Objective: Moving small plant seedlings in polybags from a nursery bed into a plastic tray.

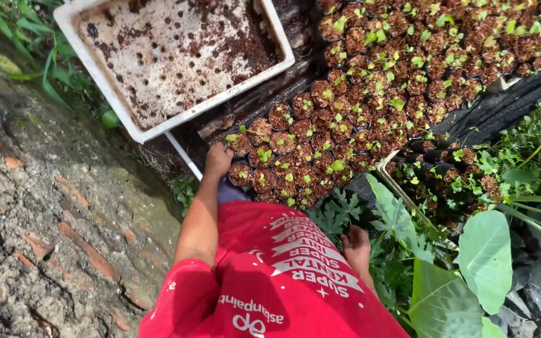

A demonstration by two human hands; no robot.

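Fingers of the left hand [218, 160] curl over the near-left corner of the cluster of small dark soil-filled seedling pots with green sprouts [295, 156], which stretches toward one o'clock. Whether they clamp a pot I cannot tell. Right hand [356, 245], farther off, hangs loosely curled among broad green leaves [402, 225].

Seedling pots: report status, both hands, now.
Left hand on the near edge of the seedling pots. Right hand low by the green leaves, holding nothing visible. White tray beside the pots, soil-smeared.
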